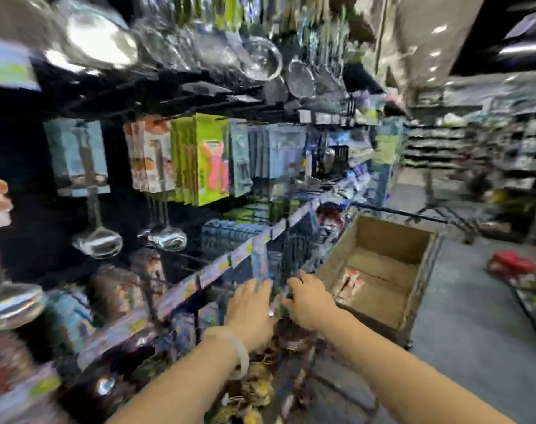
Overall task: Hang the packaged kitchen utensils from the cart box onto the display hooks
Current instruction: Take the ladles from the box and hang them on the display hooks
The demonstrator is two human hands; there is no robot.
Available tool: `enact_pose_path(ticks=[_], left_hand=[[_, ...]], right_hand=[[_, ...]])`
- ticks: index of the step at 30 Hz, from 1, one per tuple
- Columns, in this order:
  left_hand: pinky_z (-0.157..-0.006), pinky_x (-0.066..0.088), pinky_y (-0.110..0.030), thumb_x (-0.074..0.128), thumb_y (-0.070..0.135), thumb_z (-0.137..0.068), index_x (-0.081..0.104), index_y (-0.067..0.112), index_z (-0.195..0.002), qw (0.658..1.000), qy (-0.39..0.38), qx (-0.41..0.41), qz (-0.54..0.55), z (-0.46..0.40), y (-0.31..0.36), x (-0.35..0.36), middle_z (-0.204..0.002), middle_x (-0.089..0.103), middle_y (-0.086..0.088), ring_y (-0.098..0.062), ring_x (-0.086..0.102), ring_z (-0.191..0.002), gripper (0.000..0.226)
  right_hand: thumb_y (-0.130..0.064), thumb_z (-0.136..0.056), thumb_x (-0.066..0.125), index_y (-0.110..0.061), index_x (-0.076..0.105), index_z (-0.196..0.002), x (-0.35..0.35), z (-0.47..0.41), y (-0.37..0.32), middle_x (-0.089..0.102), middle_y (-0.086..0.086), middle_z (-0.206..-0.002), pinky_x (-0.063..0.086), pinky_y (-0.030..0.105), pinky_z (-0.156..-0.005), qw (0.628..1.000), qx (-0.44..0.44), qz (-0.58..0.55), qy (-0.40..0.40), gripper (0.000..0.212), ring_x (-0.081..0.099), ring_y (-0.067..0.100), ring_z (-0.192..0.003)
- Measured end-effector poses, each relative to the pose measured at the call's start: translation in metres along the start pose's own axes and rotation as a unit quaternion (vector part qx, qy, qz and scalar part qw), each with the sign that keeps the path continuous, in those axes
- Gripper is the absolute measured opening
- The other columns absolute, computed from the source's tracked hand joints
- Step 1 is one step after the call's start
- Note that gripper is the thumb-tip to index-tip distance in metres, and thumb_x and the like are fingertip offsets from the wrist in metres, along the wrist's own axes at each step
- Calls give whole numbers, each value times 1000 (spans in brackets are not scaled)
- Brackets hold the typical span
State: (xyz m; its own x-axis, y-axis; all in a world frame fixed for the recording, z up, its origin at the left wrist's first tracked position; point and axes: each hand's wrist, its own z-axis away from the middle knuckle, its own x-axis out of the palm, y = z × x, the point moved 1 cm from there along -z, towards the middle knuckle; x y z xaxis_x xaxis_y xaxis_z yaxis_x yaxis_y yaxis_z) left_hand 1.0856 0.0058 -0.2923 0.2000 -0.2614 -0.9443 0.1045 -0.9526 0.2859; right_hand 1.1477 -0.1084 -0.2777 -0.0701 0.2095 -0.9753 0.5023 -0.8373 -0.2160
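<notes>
The frame is heavily blurred. My left hand and my right hand reach forward side by side, just left of the open cardboard box on the cart. Between them is a blurred packaged item; whether either hand holds it cannot be made out. One orange-and-white package lies on the box floor. Packaged utensils hang on the display hooks above: green-and-pink packs, orange-and-white packs, ladles.
A shelf edge with price labels runs diagonally in front of my hands. Steel bowls and strainers hang at the top. The grey aisle floor lies right of the cart, with red goods on it.
</notes>
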Motion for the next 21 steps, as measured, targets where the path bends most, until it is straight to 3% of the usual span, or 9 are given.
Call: enact_pose_path(ticks=[5,9,21], left_hand=[[-115,24,-42,56,31,-88,17,20,-147,994,-97,49,16,-61,99,62,-153,19,-10,-32,20,-141,72],[-116,22,-44,55,31,-89,13,23,-148,987,-146,64,24,-104,140,92,-156,13,-9,-32,13,-144,73],[-114,28,-43,55,29,-89,20,22,-145,979,-195,60,25,-287,153,178,-151,23,-8,-32,23,-138,66]], right_hand=[[-35,-92,50,-8,39,-133,-5,-4,133,30,19,-147,34,41,-105,995,93,-2,-17,50,33,38,-134],[-32,-90,52,-12,36,-137,-5,-19,204,33,16,-146,37,40,-105,990,142,-13,-18,53,37,37,-130],[-38,-94,46,-16,37,-139,34,-153,316,23,11,-153,30,45,-113,970,220,-85,-58,51,26,33,-138]])
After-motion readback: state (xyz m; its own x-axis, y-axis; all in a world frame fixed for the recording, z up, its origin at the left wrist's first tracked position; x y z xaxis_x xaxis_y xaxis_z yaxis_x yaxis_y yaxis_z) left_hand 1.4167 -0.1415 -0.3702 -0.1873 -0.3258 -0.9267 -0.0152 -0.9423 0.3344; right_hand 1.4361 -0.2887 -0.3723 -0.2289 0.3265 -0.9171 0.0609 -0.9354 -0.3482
